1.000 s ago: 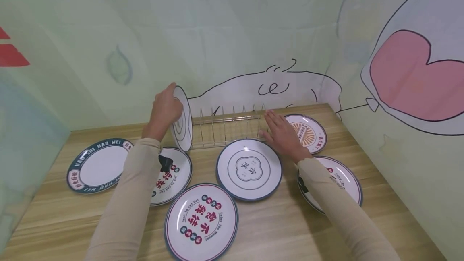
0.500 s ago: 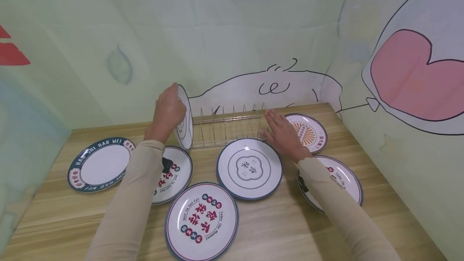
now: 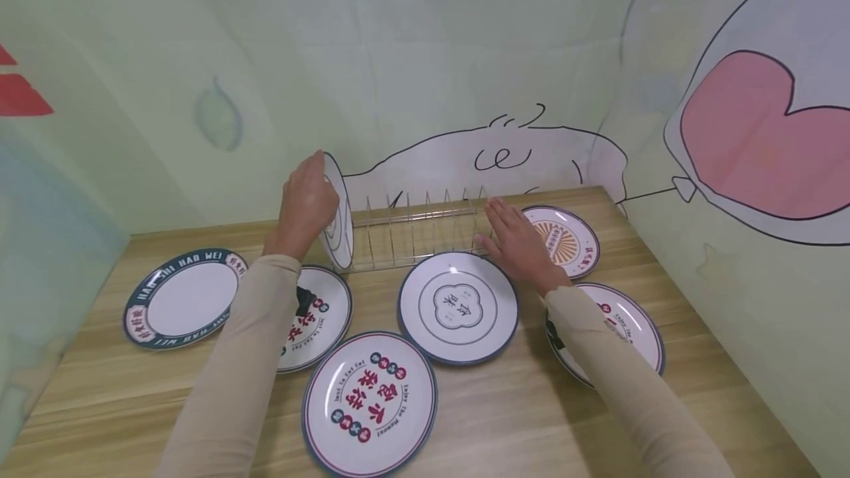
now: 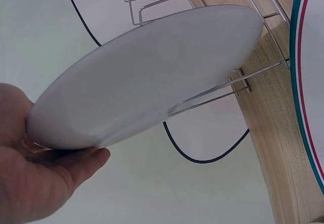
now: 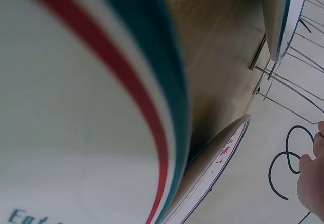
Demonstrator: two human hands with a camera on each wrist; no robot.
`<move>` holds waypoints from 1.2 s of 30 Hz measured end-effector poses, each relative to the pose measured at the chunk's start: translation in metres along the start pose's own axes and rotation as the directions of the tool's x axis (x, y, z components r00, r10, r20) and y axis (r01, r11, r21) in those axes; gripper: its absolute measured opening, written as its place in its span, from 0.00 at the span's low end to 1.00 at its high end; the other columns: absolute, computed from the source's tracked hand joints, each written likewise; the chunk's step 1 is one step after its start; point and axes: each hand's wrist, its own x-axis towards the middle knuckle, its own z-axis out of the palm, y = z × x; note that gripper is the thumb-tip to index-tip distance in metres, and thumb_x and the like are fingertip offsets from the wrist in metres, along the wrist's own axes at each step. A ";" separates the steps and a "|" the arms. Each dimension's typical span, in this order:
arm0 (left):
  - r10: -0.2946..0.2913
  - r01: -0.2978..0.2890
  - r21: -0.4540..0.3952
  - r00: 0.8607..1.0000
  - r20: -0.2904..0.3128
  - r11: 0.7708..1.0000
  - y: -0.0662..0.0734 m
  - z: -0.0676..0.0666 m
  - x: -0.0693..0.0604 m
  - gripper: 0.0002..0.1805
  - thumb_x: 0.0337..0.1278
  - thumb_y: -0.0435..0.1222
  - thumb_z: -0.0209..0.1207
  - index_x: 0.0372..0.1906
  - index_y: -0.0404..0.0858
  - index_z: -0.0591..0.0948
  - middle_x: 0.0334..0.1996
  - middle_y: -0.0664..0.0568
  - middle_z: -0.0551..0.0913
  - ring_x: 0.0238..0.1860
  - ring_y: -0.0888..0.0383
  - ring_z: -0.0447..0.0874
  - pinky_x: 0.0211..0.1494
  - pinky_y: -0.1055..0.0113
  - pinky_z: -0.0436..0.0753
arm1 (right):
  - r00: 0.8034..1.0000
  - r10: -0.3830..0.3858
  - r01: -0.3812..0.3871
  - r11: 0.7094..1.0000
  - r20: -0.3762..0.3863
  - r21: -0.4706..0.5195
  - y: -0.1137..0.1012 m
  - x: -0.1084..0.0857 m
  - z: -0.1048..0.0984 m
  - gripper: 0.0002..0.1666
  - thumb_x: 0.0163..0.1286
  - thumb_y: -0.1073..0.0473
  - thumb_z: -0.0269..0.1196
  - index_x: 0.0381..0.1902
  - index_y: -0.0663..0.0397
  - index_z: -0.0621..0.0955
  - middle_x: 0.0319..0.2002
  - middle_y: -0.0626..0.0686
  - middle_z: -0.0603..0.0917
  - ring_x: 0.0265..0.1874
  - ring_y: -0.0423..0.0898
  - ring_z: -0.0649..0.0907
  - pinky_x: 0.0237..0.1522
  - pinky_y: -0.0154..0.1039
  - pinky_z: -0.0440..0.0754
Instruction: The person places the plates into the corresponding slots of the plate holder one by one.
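My left hand [image 3: 307, 203] pinches the rim of a white plate [image 3: 341, 223], which stands nearly upright at the left end of a wire rack [image 3: 412, 264]. In the left wrist view, the thumb and fingers of that hand [image 4: 40, 168] grip one edge of the plate [image 4: 147, 77], and its far edge lies among the wires. At the rack's right end is my right hand [image 3: 521, 246], fingers fairly straight and against or close to the end wire; actual contact is unclear. The right wrist view shows only part of this hand [image 5: 311, 176] at the edge.
Several plates lie on the wooden table [image 3: 505, 419]: a blue-rimmed one [image 3: 458, 308] before the rack, a red-lettered one [image 3: 369, 404] nearer, an oval one [image 3: 189, 297] at left, an orange-patterned one [image 3: 564, 242] and another [image 3: 631, 330] at right. A printed cloth wall stands behind.
My left hand has shifted slightly right and turned, and the held plate appears more edge-on than a second ago. My right hand has stayed at the rack's right end.
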 end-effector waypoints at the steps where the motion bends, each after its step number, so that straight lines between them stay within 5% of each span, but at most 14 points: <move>1: -0.001 0.001 0.002 1.000 0.000 1.000 0.000 0.000 0.000 0.33 0.67 0.26 0.38 0.76 0.27 0.53 0.75 0.30 0.58 0.75 0.33 0.58 0.75 0.45 0.64 | 1.000 0.001 -0.001 1.000 0.001 0.000 0.000 0.000 0.000 0.42 0.78 0.42 0.49 0.77 0.62 0.56 0.80 0.60 0.53 0.80 0.56 0.53 0.79 0.52 0.50; 16: 0.014 -0.013 -0.033 1.000 0.023 0.999 -0.007 0.000 -0.001 0.33 0.69 0.29 0.36 0.78 0.31 0.49 0.78 0.35 0.54 0.78 0.37 0.51 0.79 0.47 0.55 | 1.000 -0.003 0.003 1.000 -0.005 -0.002 -0.002 0.001 0.000 0.41 0.79 0.43 0.49 0.77 0.64 0.56 0.79 0.61 0.54 0.79 0.57 0.56 0.79 0.52 0.50; 23: 0.044 -0.042 -0.057 0.998 0.038 0.997 -0.012 -0.005 -0.005 0.32 0.76 0.38 0.38 0.79 0.33 0.50 0.79 0.37 0.53 0.79 0.40 0.49 0.80 0.47 0.52 | 1.000 0.006 -0.006 1.000 0.002 0.001 -0.002 0.001 -0.001 0.41 0.79 0.43 0.50 0.77 0.63 0.55 0.80 0.61 0.53 0.80 0.56 0.54 0.80 0.51 0.49; 36: 0.014 -0.012 -0.056 1.000 0.023 0.998 -0.043 -0.016 -0.021 0.35 0.79 0.50 0.31 0.79 0.34 0.51 0.78 0.35 0.54 0.79 0.36 0.50 0.79 0.43 0.51 | 1.000 -0.002 0.002 1.000 0.001 -0.007 -0.001 0.001 0.001 0.42 0.78 0.43 0.50 0.77 0.65 0.56 0.79 0.62 0.53 0.80 0.57 0.52 0.80 0.52 0.50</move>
